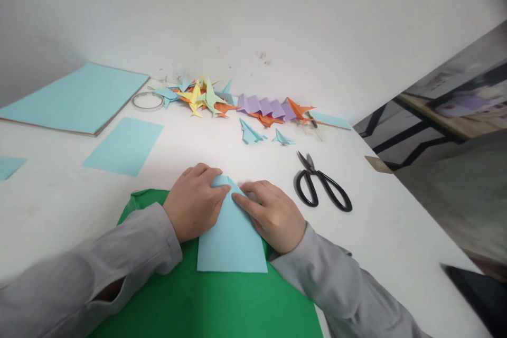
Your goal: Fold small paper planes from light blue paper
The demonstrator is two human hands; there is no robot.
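Observation:
A light blue sheet of paper [232,248] lies on a green mat [206,306], its far end narrowed by folds near the tip. My left hand [196,198] rests on the paper's upper left, fingers curled and thumb pressed near the fold. At the upper right edge, my right hand [273,214] pinches the paper with thumb and index finger. The fingertips of both hands nearly meet at the top. Parts of the paper's side edges are hidden under the hands.
Black-handled scissors [317,182] lie to the right. Beyond are two blue folded pieces, a row of colourful origami [206,97], a purple pleated strip [265,106] and a tape roll [147,101]. A blue paper stack [79,97] and a loose blue sheet [124,146] are at left.

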